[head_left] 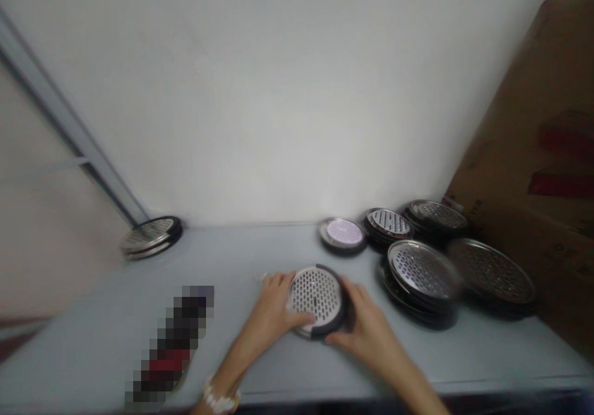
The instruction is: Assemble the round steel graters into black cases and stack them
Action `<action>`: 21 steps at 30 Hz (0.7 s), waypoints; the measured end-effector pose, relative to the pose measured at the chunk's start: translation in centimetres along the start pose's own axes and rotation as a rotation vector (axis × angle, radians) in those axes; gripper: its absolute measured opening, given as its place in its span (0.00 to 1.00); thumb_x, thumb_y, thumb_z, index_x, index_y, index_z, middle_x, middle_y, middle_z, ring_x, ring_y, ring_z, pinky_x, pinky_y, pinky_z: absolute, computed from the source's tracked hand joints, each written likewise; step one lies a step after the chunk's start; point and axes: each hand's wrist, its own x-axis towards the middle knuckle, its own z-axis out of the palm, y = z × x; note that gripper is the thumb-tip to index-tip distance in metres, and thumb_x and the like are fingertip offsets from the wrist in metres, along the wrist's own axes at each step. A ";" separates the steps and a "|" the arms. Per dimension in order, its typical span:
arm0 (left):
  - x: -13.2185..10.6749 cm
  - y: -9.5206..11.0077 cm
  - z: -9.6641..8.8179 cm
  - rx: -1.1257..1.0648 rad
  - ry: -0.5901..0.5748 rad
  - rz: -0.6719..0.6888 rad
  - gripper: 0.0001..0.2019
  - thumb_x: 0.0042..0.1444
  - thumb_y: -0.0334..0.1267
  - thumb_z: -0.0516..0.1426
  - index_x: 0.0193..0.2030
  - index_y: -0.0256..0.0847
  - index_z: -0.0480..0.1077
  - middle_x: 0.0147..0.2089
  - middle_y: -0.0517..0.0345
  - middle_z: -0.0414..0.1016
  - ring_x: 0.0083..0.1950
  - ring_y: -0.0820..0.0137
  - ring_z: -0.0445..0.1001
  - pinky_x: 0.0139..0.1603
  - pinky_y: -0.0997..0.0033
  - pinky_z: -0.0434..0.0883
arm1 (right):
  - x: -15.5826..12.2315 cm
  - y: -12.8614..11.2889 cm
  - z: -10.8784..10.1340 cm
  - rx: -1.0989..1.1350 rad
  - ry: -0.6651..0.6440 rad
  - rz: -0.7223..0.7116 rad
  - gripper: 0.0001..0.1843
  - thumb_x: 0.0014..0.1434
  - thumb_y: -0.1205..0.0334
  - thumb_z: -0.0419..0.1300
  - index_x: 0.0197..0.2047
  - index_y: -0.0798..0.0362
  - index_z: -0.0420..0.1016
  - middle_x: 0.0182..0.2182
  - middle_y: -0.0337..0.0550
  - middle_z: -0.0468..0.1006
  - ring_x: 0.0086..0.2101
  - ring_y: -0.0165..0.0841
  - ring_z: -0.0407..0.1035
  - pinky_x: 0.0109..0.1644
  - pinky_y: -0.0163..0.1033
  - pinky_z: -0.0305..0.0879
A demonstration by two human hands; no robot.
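Note:
Between my two hands is a round perforated metal grater disc (320,294) with rows of slots and a dark rim around part of its edge. My left hand (283,303) grips its left side, the thumb lying over the slotted face. On the right, my right hand (355,316) is closed on the dark rim, with its fingers partly hidden behind the disc. The disc is just above or on the table; I cannot tell which.
Stacks of similar discs stand on the right, among them a near stack (422,273) and a larger one (496,276). A small stack (151,235) lies at the far left. A pixelated item (169,347) rests on the table (232,248). Cardboard boxes (533,112) rise at right; a wall (278,93) stands behind.

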 end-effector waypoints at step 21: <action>0.4 -5.9 -2.6 0.233 0.060 -0.180 0.05 0.58 0.29 0.56 0.36 0.40 0.73 0.43 0.47 0.77 0.48 0.57 0.74 0.54 0.59 0.68 | -0.7 0.8 -1.7 -0.150 -0.171 -0.003 0.37 0.59 0.55 0.65 0.70 0.50 0.63 0.70 0.53 0.59 0.69 0.47 0.54 0.73 0.54 0.50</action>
